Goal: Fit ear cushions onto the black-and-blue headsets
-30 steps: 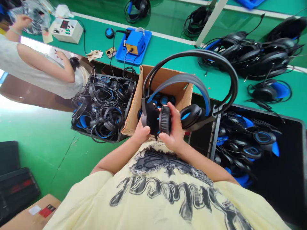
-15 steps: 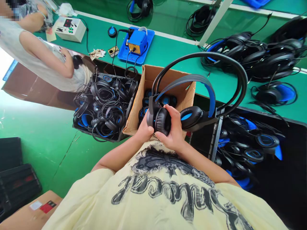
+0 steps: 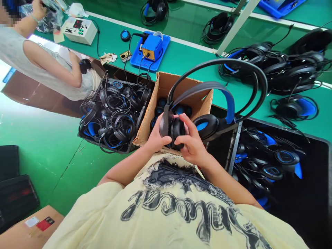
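A black headset point(image 3: 228, 91) with a blue-lined headband is held over an open cardboard box. My left hand point(image 3: 157, 138) wraps round the outer shell of its left-hand ear cup, thumb along the near side. On the inner side, my right hand point(image 3: 194, 143) grips that cup's black ear pad point(image 3: 178, 129) between thumb and fingers. A narrow gap shows between pad and shell; whether they are joined there I cannot tell. The other ear cup point(image 3: 206, 127), with a blue centre, hangs free to the right. Round black-and-blue ear pads point(image 3: 179, 110) lie inside the box.
Around me are the cardboard box point(image 3: 145, 128), a crate of headsets point(image 3: 114, 114) at left and a black bin point(image 3: 308, 138) of headsets at right. On the green bench sit a blue soldering station point(image 3: 151, 47), a white control box point(image 3: 81, 31) and more headsets point(image 3: 293, 65). A co-worker point(image 3: 54, 65) stands left.
My right hand has shifted slightly right and its fingers have moved on the ear pad. The gap between pad and shell looks wider. The co-worker's raised arm has moved up.
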Motion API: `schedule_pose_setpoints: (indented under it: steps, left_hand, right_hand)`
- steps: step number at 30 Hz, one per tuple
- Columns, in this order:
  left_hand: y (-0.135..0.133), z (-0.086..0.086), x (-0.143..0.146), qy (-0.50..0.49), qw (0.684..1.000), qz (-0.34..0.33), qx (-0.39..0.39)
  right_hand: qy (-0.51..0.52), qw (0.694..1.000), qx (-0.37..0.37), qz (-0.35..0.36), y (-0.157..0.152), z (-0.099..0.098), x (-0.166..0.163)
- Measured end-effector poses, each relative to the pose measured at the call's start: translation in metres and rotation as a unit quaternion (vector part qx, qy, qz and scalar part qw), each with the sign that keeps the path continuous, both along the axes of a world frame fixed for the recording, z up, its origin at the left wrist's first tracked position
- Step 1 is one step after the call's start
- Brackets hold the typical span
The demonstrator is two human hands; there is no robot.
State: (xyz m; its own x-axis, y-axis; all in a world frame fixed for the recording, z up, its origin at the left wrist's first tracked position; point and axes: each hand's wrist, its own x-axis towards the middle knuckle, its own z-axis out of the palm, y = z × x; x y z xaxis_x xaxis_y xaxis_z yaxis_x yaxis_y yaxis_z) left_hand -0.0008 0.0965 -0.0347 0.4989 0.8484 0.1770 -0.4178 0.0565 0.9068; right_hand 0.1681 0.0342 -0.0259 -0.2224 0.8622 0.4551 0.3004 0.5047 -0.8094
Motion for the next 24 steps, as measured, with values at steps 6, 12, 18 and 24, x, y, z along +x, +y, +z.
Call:
schedule_pose_setpoints:
  steps: [6,12,18,24]
  left_hand:
    - [-0.005,-0.001,-0.001,-0.005,1.000,0.016,0.009]
    - [-0.007,-0.003,-0.007,0.001,0.999,0.012,0.046]
    - [-0.004,0.005,-0.004,-0.005,1.000,-0.024,0.008]
    - [-0.003,0.004,-0.001,0.031,0.998,-0.037,-0.051]
  right_hand:
    - [0.053,0.997,-0.051,0.027,-0.003,0.007,-0.003]
    - [0.047,0.987,-0.152,-0.010,-0.006,0.022,-0.005]
    - [0.068,0.992,-0.085,-0.062,-0.013,0.018,-0.002]
    - [-0.031,0.996,-0.032,-0.073,-0.012,0.023,-0.003]
